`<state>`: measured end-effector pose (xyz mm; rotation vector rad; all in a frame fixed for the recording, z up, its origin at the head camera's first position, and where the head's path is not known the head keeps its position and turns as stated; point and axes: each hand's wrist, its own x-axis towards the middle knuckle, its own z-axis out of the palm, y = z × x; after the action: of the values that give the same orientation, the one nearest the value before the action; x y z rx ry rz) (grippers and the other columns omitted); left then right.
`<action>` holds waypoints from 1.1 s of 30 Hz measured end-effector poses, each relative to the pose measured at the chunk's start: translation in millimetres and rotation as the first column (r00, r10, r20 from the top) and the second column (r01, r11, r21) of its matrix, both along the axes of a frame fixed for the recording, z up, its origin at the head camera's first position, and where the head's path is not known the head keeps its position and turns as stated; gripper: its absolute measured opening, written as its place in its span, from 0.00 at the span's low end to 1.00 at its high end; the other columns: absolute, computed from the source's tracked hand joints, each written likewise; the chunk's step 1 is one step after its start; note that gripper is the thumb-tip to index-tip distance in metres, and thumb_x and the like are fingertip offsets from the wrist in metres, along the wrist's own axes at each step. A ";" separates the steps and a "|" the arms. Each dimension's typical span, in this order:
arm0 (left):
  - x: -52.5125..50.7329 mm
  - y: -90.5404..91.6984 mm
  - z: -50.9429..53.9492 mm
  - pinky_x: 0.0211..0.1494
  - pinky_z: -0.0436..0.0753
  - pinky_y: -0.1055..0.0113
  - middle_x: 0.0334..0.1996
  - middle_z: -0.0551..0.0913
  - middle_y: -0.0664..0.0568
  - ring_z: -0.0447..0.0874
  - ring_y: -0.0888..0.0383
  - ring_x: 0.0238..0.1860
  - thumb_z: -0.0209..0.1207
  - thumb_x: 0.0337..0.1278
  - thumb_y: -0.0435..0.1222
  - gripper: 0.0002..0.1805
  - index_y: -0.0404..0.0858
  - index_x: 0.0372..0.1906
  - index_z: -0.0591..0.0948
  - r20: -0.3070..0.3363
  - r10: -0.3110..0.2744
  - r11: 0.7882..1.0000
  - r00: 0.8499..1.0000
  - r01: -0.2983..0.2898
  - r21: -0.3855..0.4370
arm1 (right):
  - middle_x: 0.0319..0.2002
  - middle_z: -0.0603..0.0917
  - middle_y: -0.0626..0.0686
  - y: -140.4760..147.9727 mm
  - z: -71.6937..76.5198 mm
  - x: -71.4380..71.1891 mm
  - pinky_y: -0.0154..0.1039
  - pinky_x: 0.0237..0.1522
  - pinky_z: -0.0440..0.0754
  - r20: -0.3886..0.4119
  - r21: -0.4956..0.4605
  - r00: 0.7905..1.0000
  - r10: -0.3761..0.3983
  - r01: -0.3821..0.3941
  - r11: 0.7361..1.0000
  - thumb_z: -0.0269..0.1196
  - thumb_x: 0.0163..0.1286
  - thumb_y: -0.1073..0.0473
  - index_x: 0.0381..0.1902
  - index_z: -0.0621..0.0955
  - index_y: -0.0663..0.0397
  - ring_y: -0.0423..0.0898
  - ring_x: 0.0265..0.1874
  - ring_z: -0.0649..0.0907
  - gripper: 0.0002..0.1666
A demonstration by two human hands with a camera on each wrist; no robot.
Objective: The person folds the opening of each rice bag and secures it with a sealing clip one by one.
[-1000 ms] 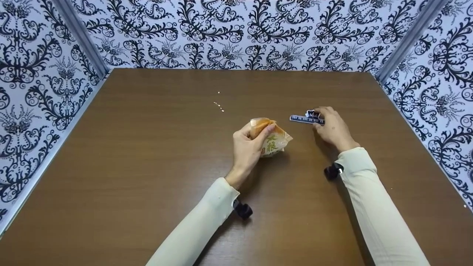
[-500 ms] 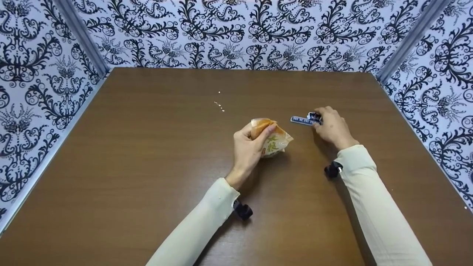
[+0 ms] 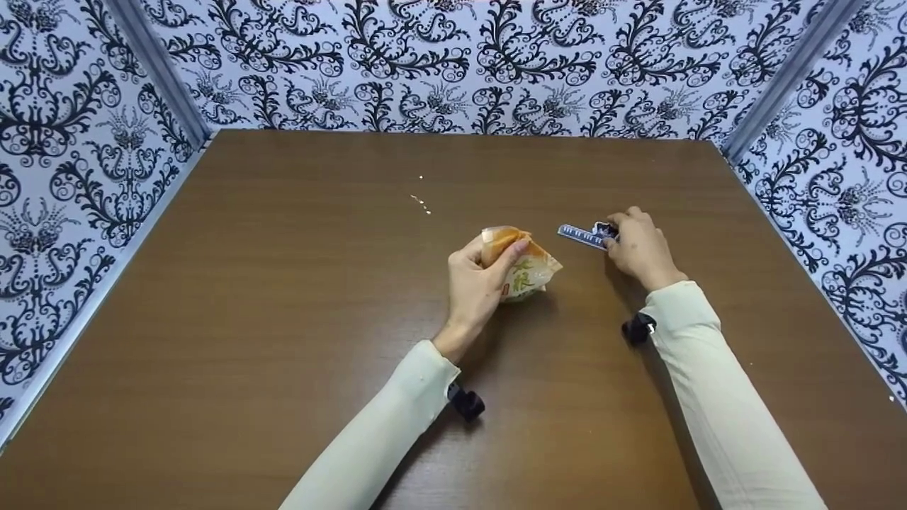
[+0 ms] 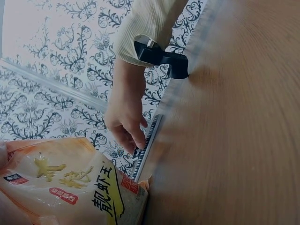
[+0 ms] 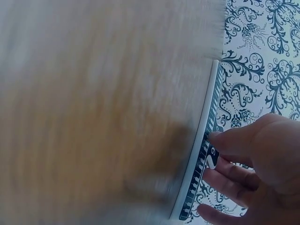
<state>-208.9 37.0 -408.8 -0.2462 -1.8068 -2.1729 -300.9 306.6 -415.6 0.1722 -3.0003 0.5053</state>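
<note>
The left hand [image 3: 475,280] grips a soft, slippery-looking packet [image 3: 528,273] by its gathered top over the counter [image 3: 283,283], and just rightward the right hand [image 3: 643,248] pinches a probably light, stiff piano-key clip [image 3: 581,235], best held by its tab.

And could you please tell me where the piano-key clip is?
In the head view, the clip is right of centre, held by the right hand, right of the packet in the left hand.
</note>
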 end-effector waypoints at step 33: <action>1.5 0.1 0.9 0.39 0.88 0.67 0.38 0.91 0.42 0.87 0.64 0.33 0.72 0.60 0.34 0.10 0.32 0.43 0.89 -0.009 0.003 1.000 1.000 -0.003 0.003 | 0.57 0.80 0.70 -7.3 14.9 8.5 0.65 0.59 0.76 0.064 -0.089 0.998 -0.013 0.019 0.996 0.64 0.72 0.56 0.67 0.74 0.69 0.66 0.56 0.81 0.32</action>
<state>-207.4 37.1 -408.0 -0.2526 -1.7977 -2.1692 -292.5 299.3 -400.7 0.1273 -3.0293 0.6540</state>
